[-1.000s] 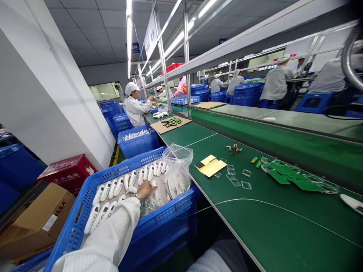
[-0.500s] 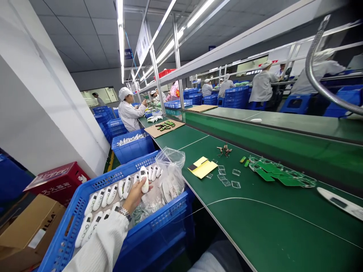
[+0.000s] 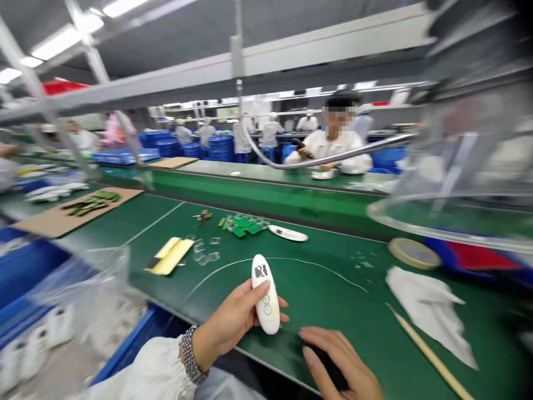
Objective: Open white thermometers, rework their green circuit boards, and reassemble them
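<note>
My left hand [image 3: 231, 325] grips a white oval device shell [image 3: 265, 294] with a small dark window and green ring buttons, held upright over the green workbench [image 3: 316, 289]. My right hand [image 3: 342, 365] lies flat on the bench just right of it, fingers stretched out, holding nothing. At the lower left, blurred, is the blue crate [image 3: 45, 328] of more white shells with a clear plastic bag [image 3: 89, 278].
On the bench: yellow sheets [image 3: 170, 255], clear plastic pieces [image 3: 206, 250], green boards [image 3: 244, 225], a white shell half [image 3: 288, 234], a tape roll [image 3: 414, 253], a white cloth [image 3: 428, 311], a wooden stick [image 3: 433, 361]. A clear dome [image 3: 458, 172] hangs at right. A person sits across the line [image 3: 333, 150].
My left hand lifted one white shell out of the blue crate and carried it right over the bench. My view swung right, and my right hand came into sight.
</note>
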Available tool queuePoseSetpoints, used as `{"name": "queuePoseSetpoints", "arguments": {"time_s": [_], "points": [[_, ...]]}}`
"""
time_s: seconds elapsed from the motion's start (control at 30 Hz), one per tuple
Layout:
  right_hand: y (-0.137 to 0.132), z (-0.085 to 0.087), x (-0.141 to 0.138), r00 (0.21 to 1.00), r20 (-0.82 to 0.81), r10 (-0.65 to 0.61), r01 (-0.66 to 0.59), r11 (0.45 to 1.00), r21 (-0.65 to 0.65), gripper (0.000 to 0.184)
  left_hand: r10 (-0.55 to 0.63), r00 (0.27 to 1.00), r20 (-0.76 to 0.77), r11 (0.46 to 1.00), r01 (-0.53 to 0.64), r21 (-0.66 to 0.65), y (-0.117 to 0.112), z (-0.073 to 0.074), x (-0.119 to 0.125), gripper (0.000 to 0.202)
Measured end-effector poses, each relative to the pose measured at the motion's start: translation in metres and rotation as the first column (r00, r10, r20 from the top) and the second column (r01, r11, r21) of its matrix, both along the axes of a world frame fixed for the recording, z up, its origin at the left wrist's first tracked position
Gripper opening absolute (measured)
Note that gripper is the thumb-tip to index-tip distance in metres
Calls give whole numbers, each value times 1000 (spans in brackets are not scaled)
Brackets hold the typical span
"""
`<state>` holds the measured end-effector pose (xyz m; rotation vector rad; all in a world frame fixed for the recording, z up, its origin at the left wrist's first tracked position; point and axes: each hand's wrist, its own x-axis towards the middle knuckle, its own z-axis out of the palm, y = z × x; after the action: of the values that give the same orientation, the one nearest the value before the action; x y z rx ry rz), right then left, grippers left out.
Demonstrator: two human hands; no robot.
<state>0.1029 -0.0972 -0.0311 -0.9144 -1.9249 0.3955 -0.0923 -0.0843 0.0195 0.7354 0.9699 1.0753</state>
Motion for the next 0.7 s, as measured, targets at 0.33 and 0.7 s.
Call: {"name": "queuePoseSetpoints", "arguments": {"time_s": [0.33, 0.7], "points": [[9, 4, 26, 929, -68, -364, 350, 923, -159, 25, -477, 878, 20, 878, 478, -30, 66, -19, 82, 34], [12, 1, 24, 941, -56, -334, 307, 912, -270, 23, -487, 869, 90, 869, 493, -52, 67, -27, 80, 33]]}}
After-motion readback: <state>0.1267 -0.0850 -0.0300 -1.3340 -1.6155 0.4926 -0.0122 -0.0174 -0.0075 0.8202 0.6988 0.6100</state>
